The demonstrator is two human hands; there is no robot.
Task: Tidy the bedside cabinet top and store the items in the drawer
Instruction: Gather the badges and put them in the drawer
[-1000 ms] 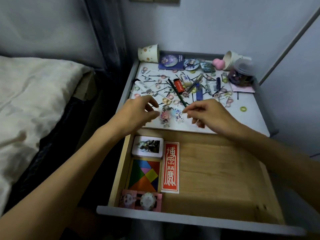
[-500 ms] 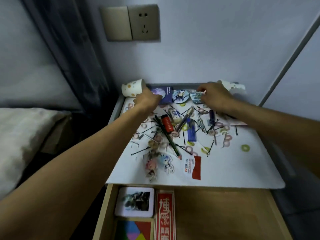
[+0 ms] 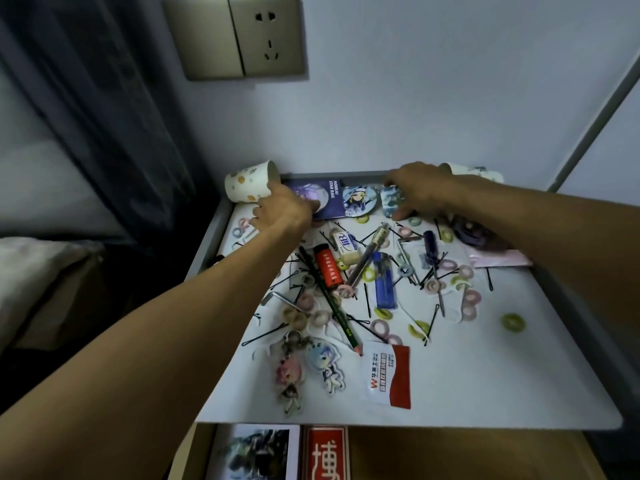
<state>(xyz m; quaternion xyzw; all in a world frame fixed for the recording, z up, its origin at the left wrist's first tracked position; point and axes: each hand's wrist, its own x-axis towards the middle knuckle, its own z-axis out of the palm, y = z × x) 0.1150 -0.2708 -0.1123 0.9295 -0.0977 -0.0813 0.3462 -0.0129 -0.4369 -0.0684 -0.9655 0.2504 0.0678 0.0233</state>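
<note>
Landmark: the red plastic lighter (image 3: 327, 266), lying flat in the clutter on the white cabinet top (image 3: 485, 375).

Left hand (image 3: 280, 211): beyond the lighter and slightly left, at the back rim. It covers the left end of a dark blue printed card (image 3: 327, 199). The fingers are bent downward and their tips are hidden. We cannot tell whether they hold the card or only rest on it.

Right hand (image 3: 420, 188): beyond the lighter and to the right. The fingers arch over a small pale-blue picture badge (image 3: 391, 202), with the thumb at its near edge and the fingertips at its far edge. We read this as a pinch across the badge.

Straight beyond the lighter, between the hands: a round cartoon-face badge (image 3: 358, 200), flat, with neither hand on it.

Far left beyond the lighter: a white dotted paper cup (image 3: 247, 185) on its side, mouth toward the card.

Just right of the lighter: a white eraser with blue print (image 3: 344, 245), a grey pen (image 3: 367, 261) and a blue translucent lighter (image 3: 384, 280). Further right is a blue-handled screwdriver (image 3: 431, 251). A green pencil (image 3: 329, 299) runs along the lighter's left side, tip toward us. Black hairpins (image 3: 265, 336) and pastel hair rings (image 3: 465, 271) lie scattered around.

Nearer us than the lighter: acrylic figure keychains (image 3: 308, 365) and a red-and-white packet (image 3: 386, 375), which sits just beside the pencil tip.

Nearest us: an open wooden drawer (image 3: 450, 455). At its left end it holds a white picture box (image 3: 256, 452) and a red card with a white character (image 3: 325, 453).
</note>
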